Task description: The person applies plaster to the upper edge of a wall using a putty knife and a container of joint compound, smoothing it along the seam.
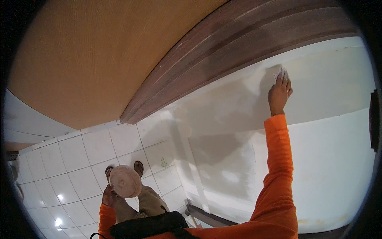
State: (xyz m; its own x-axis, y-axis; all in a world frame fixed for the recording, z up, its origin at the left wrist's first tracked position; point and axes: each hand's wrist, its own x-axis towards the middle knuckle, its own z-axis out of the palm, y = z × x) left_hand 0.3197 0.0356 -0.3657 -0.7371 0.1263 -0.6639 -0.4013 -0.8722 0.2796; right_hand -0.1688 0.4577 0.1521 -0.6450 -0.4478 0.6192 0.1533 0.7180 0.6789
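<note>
My left hand, low in front of my legs, is closed on the edge of a round, pale pinkish tub. A smeared, whitish surface shows on top of the tub; whether that is its contents or a lid I cannot tell. On the right, my arm in an orange sleeve stretches up to the wall. My right hand presses a crumpled whitish cloth or paper wad against the pale wall, just below the dark wooden frame. Greyish and cream patches mark the wall around it.
A large wooden door stands at the upper left, edged by the dark brown frame. White floor tiles lie below, with a green arrow mark. A black bag hangs at my waist. A dark fixture sits at the far right.
</note>
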